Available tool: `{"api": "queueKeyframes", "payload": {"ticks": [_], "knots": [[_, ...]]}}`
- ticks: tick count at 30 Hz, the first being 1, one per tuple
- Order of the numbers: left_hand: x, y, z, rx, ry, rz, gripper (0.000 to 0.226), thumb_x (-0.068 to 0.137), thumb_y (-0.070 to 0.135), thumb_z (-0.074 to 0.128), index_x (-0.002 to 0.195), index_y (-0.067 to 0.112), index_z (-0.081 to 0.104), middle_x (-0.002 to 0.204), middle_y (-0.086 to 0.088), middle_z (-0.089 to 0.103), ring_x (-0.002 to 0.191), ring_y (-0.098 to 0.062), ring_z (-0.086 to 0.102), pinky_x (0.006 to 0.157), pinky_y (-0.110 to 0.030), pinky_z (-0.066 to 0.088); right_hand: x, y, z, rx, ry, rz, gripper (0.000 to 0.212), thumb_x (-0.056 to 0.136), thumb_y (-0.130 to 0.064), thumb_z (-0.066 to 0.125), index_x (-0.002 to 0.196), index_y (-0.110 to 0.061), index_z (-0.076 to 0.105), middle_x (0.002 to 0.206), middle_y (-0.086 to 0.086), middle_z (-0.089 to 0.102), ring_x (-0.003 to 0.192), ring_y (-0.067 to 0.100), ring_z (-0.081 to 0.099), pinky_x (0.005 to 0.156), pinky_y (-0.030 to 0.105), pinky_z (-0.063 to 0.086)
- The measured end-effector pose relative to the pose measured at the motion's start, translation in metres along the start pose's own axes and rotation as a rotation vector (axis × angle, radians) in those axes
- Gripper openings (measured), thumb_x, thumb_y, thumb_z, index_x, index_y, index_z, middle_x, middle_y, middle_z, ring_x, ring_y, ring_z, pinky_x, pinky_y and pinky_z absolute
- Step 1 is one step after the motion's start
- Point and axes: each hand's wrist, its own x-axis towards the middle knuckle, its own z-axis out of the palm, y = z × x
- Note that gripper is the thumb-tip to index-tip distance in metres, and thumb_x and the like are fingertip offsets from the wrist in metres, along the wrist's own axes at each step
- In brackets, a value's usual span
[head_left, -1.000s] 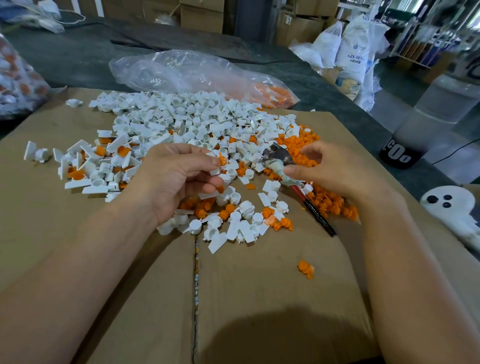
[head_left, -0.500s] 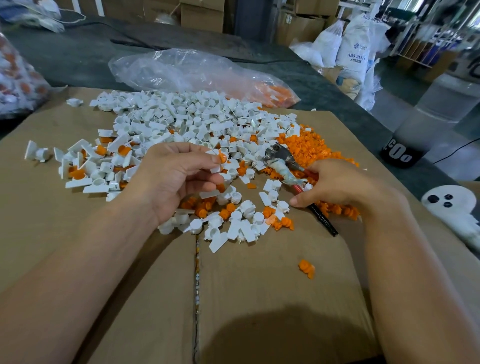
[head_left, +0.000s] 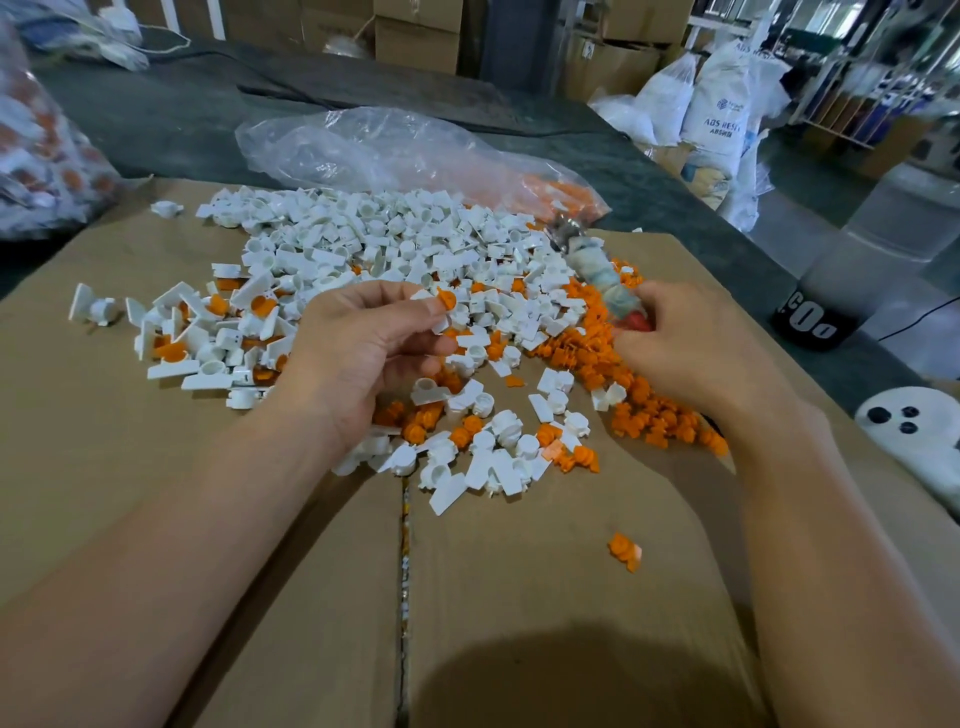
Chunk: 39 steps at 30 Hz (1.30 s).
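The left grip (head_left: 363, 358) is held palm up over the near edge of the heap, thumb and fingertips curled in and pinching a small orange piece (head_left: 445, 300). White plastic shows just under that piece, though whether the two are joined cannot be told. The right grip (head_left: 691, 353) is closed round the red handle of a tool (head_left: 597, 275). The tool's middle is wrapped in pale tape and its metal head points up and away, toward the far edge of the cardboard (head_left: 519, 597). Both are raised a little above the cardboard, which lies flat on a dark grey tabletop (head_left: 208, 119) and has a seam running down its middle. A wide heap of white pieces (head_left: 363, 234) spreads across the far half of the cardboard and reaches under the left grip. A smaller heap of orange pieces (head_left: 644, 410) lies between the two and under the right one, mixed with white at its edges. One stray orange bit (head_left: 626, 552) sits alone nearer the person. Behind the heaps lies a clear plastic bag (head_left: 389, 150) with more orange showing at its right end. A white round object with three black dots (head_left: 909, 421) rests at the right edge.
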Motion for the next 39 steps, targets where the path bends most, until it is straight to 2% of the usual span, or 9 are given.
{"api": "queueKeyframes", "payload": {"ticks": [4,9,13,18,22,26,29,33,39], "knots": [[0.001,-0.003,0.002,-0.033,0.04,0.052,0.01,0.08,0.003,0.066,0.075,0.01,0.061,0.058,-0.001,0.064,0.054,-0.013,0.063,0.045,-0.019,0.049,-0.004,-0.007,0.004,0.094,0.063,-0.13,0.006,0.084,-0.009,0.051,0.085,-0.014,0.055,0.068,-0.006,0.048,0.061,0.008,0.042,0.047,0.013,0.031],[0.002,-0.004,0.003,-0.052,0.049,0.136,0.011,0.081,0.003,0.064,0.074,0.011,0.061,0.058,0.001,0.065,0.055,-0.013,0.065,0.048,-0.019,0.052,-0.008,-0.019,0.014,0.087,0.011,-0.239,0.022,0.079,-0.009,0.052,0.1,-0.013,0.058,0.081,-0.003,0.054,0.07,0.011,0.046,0.06,0.023,0.037],[0.002,-0.004,0.002,-0.042,0.033,0.183,0.01,0.08,0.005,0.065,0.074,0.012,0.06,0.06,0.003,0.065,0.056,-0.012,0.065,0.046,-0.018,0.048,-0.01,-0.023,0.019,0.088,-0.018,-0.284,0.022,0.08,-0.012,0.052,0.101,-0.009,0.057,0.075,-0.009,0.046,0.068,0.006,0.042,0.057,0.012,0.031],[0.002,-0.005,0.001,-0.029,0.021,0.205,0.007,0.079,0.008,0.065,0.076,0.012,0.06,0.061,0.003,0.065,0.058,-0.011,0.066,0.046,-0.017,0.047,-0.012,-0.026,0.02,0.069,-0.074,-0.313,0.027,0.081,-0.017,0.053,0.108,-0.012,0.057,0.085,-0.001,0.052,0.074,0.012,0.044,0.064,0.022,0.038],[0.002,-0.006,0.001,-0.031,0.018,0.222,0.009,0.081,0.006,0.063,0.075,0.012,0.06,0.061,0.005,0.066,0.059,-0.011,0.066,0.045,-0.016,0.046,-0.014,-0.027,0.02,0.07,-0.096,-0.319,0.03,0.08,-0.019,0.053,0.11,-0.013,0.057,0.083,-0.005,0.049,0.072,0.009,0.043,0.063,0.021,0.038],[0.001,-0.006,0.001,-0.035,-0.001,0.23,0.006,0.076,0.011,0.066,0.076,0.013,0.06,0.062,0.005,0.066,0.06,-0.011,0.066,0.046,-0.016,0.046,-0.014,-0.026,0.02,0.074,-0.115,-0.315,0.022,0.081,-0.019,0.054,0.103,-0.016,0.057,0.075,-0.012,0.044,0.07,0.006,0.042,0.06,0.021,0.035],[0.0,-0.004,0.002,-0.035,-0.028,0.237,0.016,0.064,0.021,0.068,0.076,0.013,0.06,0.063,0.005,0.066,0.061,-0.011,0.066,0.046,-0.017,0.047,-0.015,-0.026,0.017,0.073,-0.13,-0.332,0.005,0.081,-0.018,0.054,0.083,-0.02,0.051,0.07,-0.011,0.044,0.065,0.008,0.04,0.055,0.017,0.029],[-0.001,-0.004,0.003,-0.033,-0.044,0.231,0.015,0.063,0.019,0.066,0.075,0.013,0.06,0.064,0.003,0.067,0.061,-0.011,0.066,0.046,-0.017,0.048,-0.017,-0.027,0.016,0.113,-0.124,-0.337,0.033,0.078,-0.014,0.055,0.056,-0.027,0.034,0.054,-0.008,0.035,0.052,0.009,0.033,0.049,0.019,0.026],[-0.001,-0.006,0.004,-0.057,-0.059,0.218,0.01,0.081,0.001,0.058,0.075,0.009,0.058,0.062,0.001,0.067,0.059,-0.011,0.066,0.048,-0.016,0.048,-0.02,-0.031,0.015,0.141,-0.142,-0.327,0.032,0.076,-0.012,0.054,0.056,-0.026,0.034,0.054,-0.007,0.035,0.05,0.01,0.032,0.048,0.025,0.021]]}}
